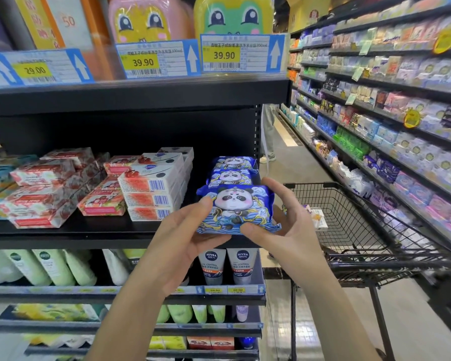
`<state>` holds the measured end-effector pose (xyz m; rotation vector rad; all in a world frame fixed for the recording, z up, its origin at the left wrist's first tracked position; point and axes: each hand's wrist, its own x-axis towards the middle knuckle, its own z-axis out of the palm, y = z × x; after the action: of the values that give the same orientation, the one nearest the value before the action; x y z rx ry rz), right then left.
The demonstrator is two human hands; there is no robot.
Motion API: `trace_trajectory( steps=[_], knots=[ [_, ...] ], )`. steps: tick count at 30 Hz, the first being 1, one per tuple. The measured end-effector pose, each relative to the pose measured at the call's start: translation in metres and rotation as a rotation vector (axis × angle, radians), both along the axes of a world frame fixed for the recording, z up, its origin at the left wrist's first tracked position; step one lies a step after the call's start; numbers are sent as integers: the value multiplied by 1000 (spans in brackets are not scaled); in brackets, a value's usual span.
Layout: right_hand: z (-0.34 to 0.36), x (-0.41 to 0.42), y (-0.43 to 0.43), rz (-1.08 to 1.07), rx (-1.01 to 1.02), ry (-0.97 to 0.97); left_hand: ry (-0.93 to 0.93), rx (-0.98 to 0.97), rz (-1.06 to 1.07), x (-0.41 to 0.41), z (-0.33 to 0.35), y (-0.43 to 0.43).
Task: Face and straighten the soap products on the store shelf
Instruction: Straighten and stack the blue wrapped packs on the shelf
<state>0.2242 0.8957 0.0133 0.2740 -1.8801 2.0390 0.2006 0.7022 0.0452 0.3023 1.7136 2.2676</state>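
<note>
A blue soap pack with a panda picture [235,208] is held at the front edge of the black shelf [71,234], its face toward me. My left hand [185,237] grips its left side, thumb on the front. My right hand [279,230] grips its right side, thumb on the lower front edge. Two more panda packs [229,169] stand behind it on the shelf. To the left are stacked white soap boxes [151,190], then red and pink soap packs [102,195] and a red-patterned pile [42,188].
A black wire shopping cart [354,225] stands just right of my right hand, in the aisle. Nivea tubes [228,265] stand on the shelf below. Price tags [156,59] line the shelf above. Packed shelves [391,121] run along the aisle's right side.
</note>
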Motion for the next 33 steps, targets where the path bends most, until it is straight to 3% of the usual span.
trace_trajectory(
  steps=[7,15,20,27,33],
  knots=[
    [1,-5,3,87,150,53,15,41,80,-1,-4,0],
    [24,-13,9,-95,812,111,85,-16,181,-4,-7,-4],
    [35,-26,3,-158,999,234,118,16,181,-7,-6,-10],
    [46,-38,-15,-206,974,355,172,-50,132,-17,-1,-38],
    [68,-56,-35,-169,776,136,342,-282,184,-30,-13,-69]
  ],
)
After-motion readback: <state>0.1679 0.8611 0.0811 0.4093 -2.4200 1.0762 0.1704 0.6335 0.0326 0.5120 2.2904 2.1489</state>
